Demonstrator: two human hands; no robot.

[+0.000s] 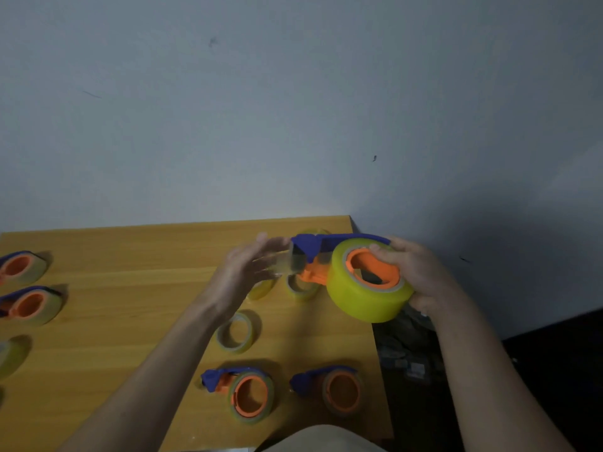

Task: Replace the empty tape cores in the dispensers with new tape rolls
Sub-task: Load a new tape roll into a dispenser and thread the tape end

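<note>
Yellow roll (365,285) sits on orange hub of dispenser (329,252), raised over table (130,288). Right hand (414,272) grips hub side. Dispenser's long axis runs leftward to cutter; left hand (251,265) nearer there, fingers straight, touching clear tape end (287,264).

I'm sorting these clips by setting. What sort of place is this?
Probably a plain room with a work table, not a shop floor: a wooden table pushed against a bare painted wall, and several blue-and-orange tape dispensers and loose tape rolls laid out on it.
</note>
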